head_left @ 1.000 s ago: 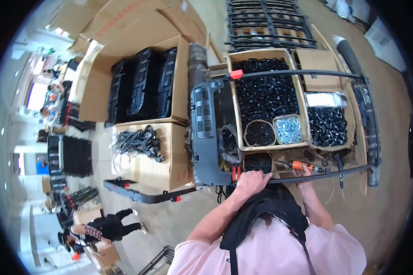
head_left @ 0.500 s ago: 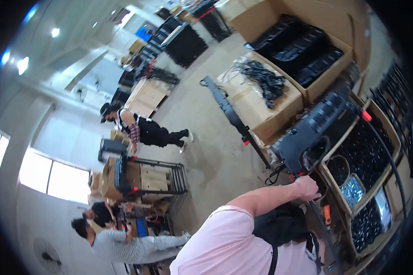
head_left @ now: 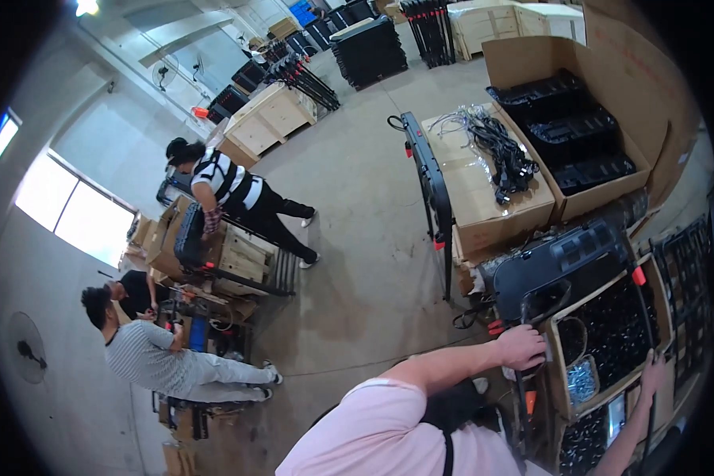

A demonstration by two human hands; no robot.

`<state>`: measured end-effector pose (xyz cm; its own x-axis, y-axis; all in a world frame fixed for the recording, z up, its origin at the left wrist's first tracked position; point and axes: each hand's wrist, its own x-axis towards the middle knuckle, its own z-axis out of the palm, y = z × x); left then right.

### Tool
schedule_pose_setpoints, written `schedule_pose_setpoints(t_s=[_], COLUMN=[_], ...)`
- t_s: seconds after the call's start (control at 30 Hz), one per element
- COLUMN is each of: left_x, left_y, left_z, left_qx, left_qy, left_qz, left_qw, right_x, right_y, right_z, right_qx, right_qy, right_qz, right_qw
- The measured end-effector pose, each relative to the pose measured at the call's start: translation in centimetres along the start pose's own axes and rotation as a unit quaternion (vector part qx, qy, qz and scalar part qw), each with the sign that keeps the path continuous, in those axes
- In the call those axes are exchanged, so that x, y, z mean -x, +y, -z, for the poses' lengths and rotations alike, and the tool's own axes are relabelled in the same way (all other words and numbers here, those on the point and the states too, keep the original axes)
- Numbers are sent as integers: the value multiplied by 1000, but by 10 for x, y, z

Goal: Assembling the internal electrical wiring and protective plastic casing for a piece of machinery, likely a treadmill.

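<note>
My left hand (head_left: 522, 347) is closed around a black metal tube, below a red clip (head_left: 496, 327). Farther right, my right hand (head_left: 652, 374) grips a second long black tube (head_left: 648, 317) that carries another red clip (head_left: 639, 276). Between and beyond the two tubes lies a broad black plastic housing (head_left: 559, 258) with vents; both tubes seem to run up to it. Close to my left hand is an orange object (head_left: 531, 402), too small to name. Beside my right hand stands a carton (head_left: 562, 373) of small black parts, with a bag of silvery hardware (head_left: 581, 382) inside.
A carton (head_left: 523, 216) bearing bundled black cables (head_left: 506, 159) stands ahead, next to an open box (head_left: 642, 170) of black plastic parts. An upright black frame (head_left: 435, 190) stands left of it. Several co-workers (head_left: 230, 182) work at the left around another frame. Black racks (head_left: 686, 293) line the right.
The view has turned, and my right hand now shows on the right-hand tube. My left hand still holds its tube. The far co-worker now leans over the black unit at the left.
</note>
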<state>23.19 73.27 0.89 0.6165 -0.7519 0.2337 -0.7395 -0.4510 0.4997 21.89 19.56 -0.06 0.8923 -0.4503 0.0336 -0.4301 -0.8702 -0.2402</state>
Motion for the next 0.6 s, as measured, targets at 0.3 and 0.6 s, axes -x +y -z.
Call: schedule_pose_setpoints(t_s=[0.3,0.6], left_x=[88,76], left_y=[26,-6], left_z=[19,-39], left_qx=[262,736], left_qy=[-118,-66], left_qz=[296,469], left_qw=[911,483], right_x=[-80,-33], right_y=[28,-38], right_z=[-50,72], right_qx=[-153,-71], right_qy=[-121,-38], right_qz=[-110,-5], right_qw=[975,997])
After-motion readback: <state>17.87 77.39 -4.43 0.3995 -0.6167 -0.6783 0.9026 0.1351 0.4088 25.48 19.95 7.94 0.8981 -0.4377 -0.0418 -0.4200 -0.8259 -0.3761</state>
